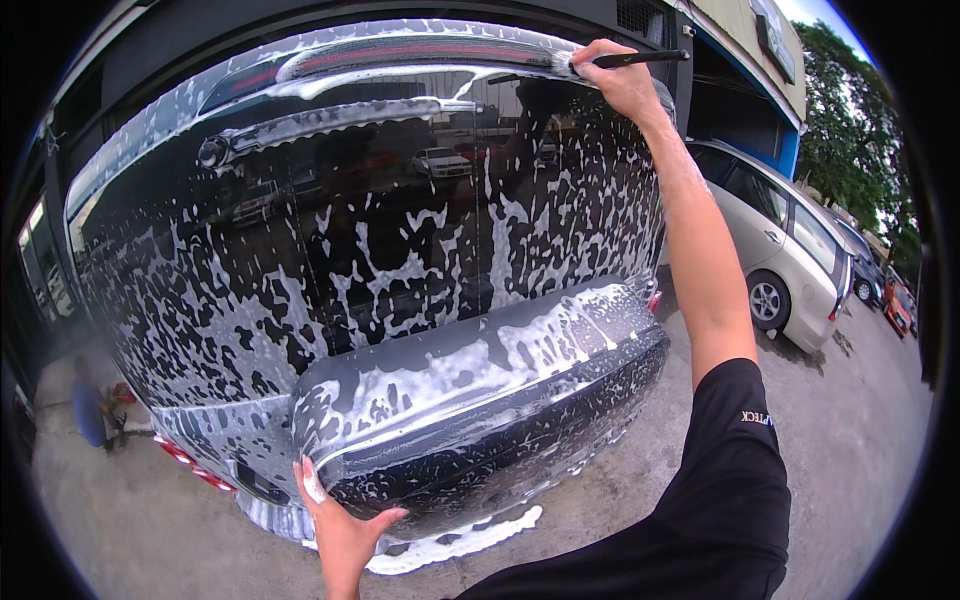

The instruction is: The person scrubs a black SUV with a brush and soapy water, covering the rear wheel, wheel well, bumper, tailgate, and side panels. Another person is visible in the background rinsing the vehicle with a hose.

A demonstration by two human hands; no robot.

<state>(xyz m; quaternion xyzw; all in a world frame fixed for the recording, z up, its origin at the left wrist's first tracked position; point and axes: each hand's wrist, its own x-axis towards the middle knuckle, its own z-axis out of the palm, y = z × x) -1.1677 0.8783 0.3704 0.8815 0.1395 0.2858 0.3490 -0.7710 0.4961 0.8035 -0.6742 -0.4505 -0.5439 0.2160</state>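
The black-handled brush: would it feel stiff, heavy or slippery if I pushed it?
The brush is probably light: it looks slim, and the right hand alone holds it up. Its straight handle should stay stiff, while the pale bristles likely bend. With foam across the vehicle, it may slide easily.

Gray pavement point(850, 450) bears a foam-covered black vehicle point(400, 255) and a silver car point(806, 270).
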